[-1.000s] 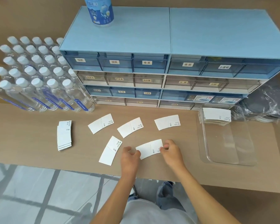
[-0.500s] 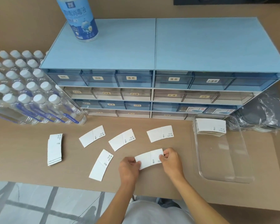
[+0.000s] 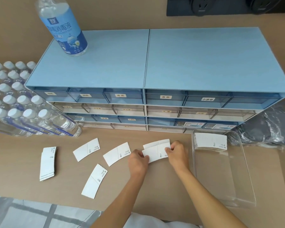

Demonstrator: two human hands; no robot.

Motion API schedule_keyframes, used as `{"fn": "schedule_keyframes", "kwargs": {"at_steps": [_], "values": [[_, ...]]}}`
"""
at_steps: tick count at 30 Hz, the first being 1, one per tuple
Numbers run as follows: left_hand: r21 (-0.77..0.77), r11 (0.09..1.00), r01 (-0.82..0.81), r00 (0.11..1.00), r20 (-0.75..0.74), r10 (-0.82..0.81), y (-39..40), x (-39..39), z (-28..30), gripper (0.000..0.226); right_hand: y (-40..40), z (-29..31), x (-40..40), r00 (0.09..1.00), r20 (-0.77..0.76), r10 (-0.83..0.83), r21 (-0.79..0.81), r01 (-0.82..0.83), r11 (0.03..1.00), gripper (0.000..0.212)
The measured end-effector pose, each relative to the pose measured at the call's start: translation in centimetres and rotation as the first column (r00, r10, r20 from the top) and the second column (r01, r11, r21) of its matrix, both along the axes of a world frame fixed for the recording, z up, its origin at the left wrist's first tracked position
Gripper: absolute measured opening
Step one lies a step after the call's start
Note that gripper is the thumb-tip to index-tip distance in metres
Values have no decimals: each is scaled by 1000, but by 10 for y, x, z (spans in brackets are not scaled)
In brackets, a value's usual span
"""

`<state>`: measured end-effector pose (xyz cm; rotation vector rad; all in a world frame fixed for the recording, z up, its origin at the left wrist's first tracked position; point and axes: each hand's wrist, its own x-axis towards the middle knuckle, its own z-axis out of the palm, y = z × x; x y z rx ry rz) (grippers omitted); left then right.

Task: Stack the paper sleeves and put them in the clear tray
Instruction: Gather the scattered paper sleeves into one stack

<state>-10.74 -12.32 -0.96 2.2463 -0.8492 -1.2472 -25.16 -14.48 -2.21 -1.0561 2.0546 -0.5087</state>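
Observation:
Both hands pinch one white paper sleeve (image 3: 155, 153): my left hand (image 3: 137, 159) at its left end, my right hand (image 3: 177, 153) at its right end. The held sleeve overlaps another sleeve (image 3: 155, 143) lying just behind it on the table. Three loose sleeves lie to the left, the far-left one (image 3: 86, 149), the middle one (image 3: 117, 153) and the near one (image 3: 95, 181). A small stack of sleeves (image 3: 48, 163) sits at the far left. The clear tray (image 3: 242, 186) stands at the right with a stack of sleeves (image 3: 210, 142) at its far end.
A blue drawer cabinet (image 3: 146, 71) fills the back of the table, with a large labelled bottle (image 3: 64, 28) on top. Several wrapped water bottles (image 3: 20, 112) stand at the left. A grey bagged item (image 3: 266, 130) lies behind the tray. The table's front edge runs near my arms.
Both hands carried the held sleeve away from me, up to the sleeve that lay behind it, and now it overlaps that one. The camera tilted upward.

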Motion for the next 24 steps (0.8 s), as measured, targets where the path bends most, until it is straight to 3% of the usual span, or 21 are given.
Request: {"fn": "schedule_keyframes", "kwargs": {"at_steps": [8,13,17,21,24], "values": [[53,997,61,993,99,-66,-14,-7,-3,15,-14,-3,-4,999,-48,-3,69,7,998,15],[68,994,81,988,129,-89,-18,-10,-3,14,-18,-3,-8,998,-54,19,84,-15,996,26],[88,991,96,988,112,-106,-15,-10,-3,14,-18,-2,-10,999,-42,31,63,-28,998,13],[95,994,59,997,52,-64,-11,-6,-11,17,-12,-2,-8,1000,-1,25,40,-25,999,20],[96,995,32,999,-10,-31,-10,-3,-12,19,-9,4,-8,996,83,14,32,-16,999,12]]}}
